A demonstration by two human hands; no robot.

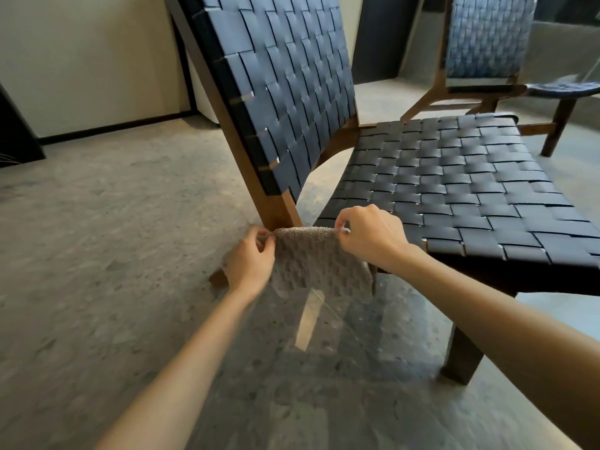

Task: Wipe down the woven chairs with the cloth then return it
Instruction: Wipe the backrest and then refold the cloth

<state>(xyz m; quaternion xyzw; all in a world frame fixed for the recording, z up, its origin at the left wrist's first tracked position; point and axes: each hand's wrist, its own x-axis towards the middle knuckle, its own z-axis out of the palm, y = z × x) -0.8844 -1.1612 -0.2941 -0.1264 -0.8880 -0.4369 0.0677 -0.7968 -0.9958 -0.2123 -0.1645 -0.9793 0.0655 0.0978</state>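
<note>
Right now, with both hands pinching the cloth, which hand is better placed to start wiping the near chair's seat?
Likely the right hand: it pinches the cloth right at the seat edge; the left hand is over the floor, farther from it.

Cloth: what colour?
Grey-brown, nubby texture; the cloth shows in the head view, the only view.

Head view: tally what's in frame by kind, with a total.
Woven chairs: 2, near chair and far chair
Cloths: 1, the cloth
Hands: 2, left hand and right hand, both pinching the cloth's top edge
Total: 5
</note>
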